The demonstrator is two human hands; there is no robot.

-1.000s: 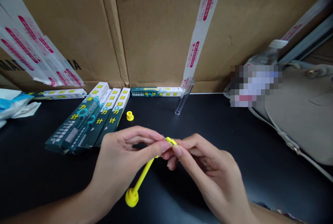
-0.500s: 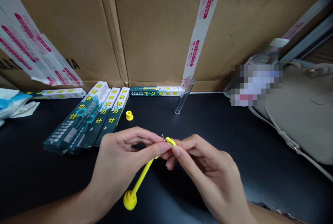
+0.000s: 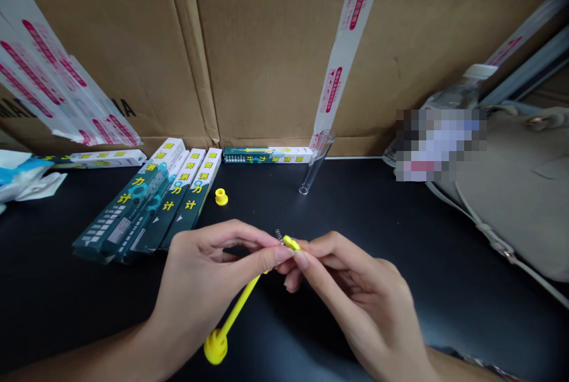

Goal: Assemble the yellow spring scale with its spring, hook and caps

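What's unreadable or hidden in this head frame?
- Top end of the yellow rod: covered by the fingertips of the left hand and right hand, so how it joins the small spring cannot be told.
- Bottle: its label is pixelated.
- Bag: cut off by the right edge.
- Small print on the boxes: too small to read.
- White packets: cut off by the left edge.
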